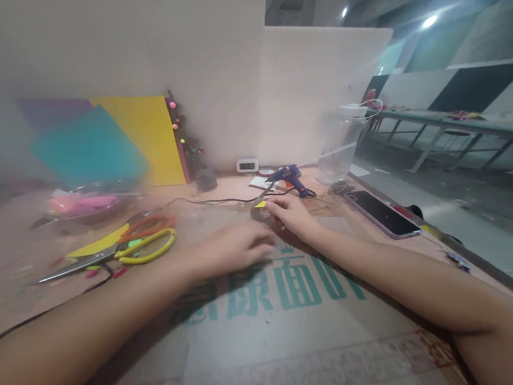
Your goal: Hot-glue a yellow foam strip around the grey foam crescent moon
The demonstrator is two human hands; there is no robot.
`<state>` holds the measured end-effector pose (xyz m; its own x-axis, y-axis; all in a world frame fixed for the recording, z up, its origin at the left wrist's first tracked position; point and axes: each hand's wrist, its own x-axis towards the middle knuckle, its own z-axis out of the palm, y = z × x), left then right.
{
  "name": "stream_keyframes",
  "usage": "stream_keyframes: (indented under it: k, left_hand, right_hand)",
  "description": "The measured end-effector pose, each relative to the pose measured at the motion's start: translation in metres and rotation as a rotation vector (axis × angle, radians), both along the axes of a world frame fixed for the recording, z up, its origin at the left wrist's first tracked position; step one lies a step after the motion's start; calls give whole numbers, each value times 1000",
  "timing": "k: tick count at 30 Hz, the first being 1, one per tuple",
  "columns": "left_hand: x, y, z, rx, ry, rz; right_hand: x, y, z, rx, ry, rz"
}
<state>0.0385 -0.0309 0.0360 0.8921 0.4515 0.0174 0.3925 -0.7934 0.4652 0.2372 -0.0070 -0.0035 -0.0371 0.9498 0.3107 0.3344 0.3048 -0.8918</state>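
Note:
My right hand (pixel 290 214) pinches a small yellow piece (pixel 260 204) between thumb and fingertips, just in front of a blue glue gun (pixel 296 179). Close on its left, my left hand (pixel 246 243) hovers over a printed sheet (pixel 254 335) with green characters; motion blurs its fingers, and whether they hold anything is hidden. Scissors with a yellow handle (pixel 151 247) lie left of my left hand, next to an orange handle (pixel 146 225) and a yellow strip (pixel 99 241).
A phone (pixel 384 214) and a clear plastic container (pixel 338 152) stand or lie at the right. Further back are a small digital clock (pixel 247 165) and coloured sheets (pixel 153 139). A bowl with pink items (pixel 84 203) sits at the left. A black cord crosses the table.

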Motion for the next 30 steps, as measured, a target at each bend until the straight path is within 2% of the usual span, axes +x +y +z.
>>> stream_keyframes:
  k: [2,3,5,7,12,18,30]
  left_hand:
    - [-5,24,-19,260,29,161]
    - [-8,32,-28,309,51,217]
    - [-14,38,-40,331,94,234]
    - [-18,34,-45,353,125,208]
    - [-20,24,-36,440,131,156]
    - [-22,36,-23,416,18,138]
    - [-17,49,-30,408,-59,182]
  right_hand:
    - [0,1,-1,-10,5,4]
    - [1,2,-1,-19,7,9]
    - [1,3,-2,-26,8,20]
    - [2,3,-1,-14,-8,30]
    - [2,0,3,-16,-43,17]
    - [3,0,2,-11,-55,13]
    - [1,0,2,-27,-65,20]
